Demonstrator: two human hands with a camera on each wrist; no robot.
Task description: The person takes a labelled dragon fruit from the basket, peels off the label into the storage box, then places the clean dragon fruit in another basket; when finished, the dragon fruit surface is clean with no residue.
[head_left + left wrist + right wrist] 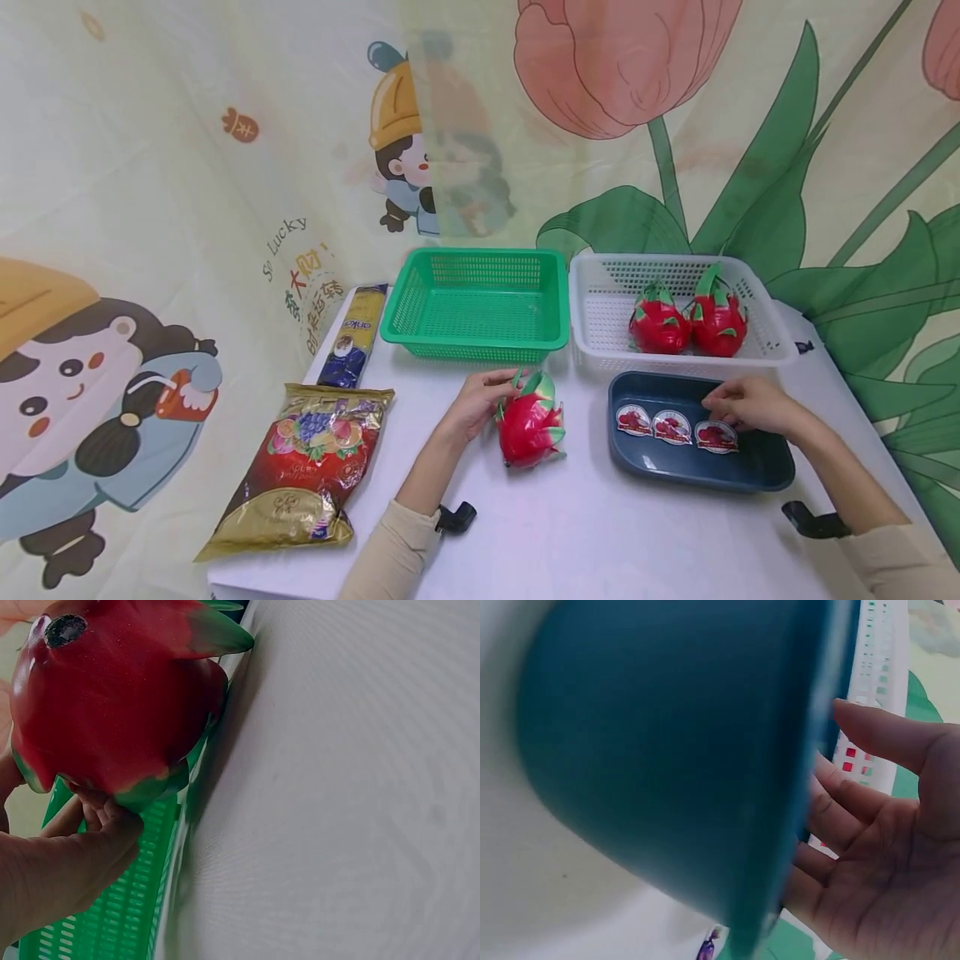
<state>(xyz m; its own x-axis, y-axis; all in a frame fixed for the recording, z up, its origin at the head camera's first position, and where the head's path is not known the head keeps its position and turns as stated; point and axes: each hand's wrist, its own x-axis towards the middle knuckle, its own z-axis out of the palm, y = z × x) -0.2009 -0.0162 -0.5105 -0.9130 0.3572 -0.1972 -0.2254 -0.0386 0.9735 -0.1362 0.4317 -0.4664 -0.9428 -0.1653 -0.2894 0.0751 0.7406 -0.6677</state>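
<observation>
My left hand [474, 404] grips a red dragon fruit [529, 427] with green-tipped scales at its left side, over the white table. In the left wrist view the fruit [112, 705] shows its dark round stem end, with fingers [112, 832] bent against its lower scales. Over the dark blue tray [675, 471], my right hand [757, 406] reaches in from the right, fingertips close by the rightmost of three round fruit stickers [716, 436]. Seen from the right wrist, the thumb [885, 735] is extended and apart from the fingers; their tips are hidden behind the tray's rim.
Behind stand a green basket [480, 321] and a white basket [600, 333] holding two dragon fruits [688, 323]. A red and gold candy bag [300, 467] and a yellow-blue packet [354, 337] lie at left. A patterned curtain [465, 108] hangs behind the table.
</observation>
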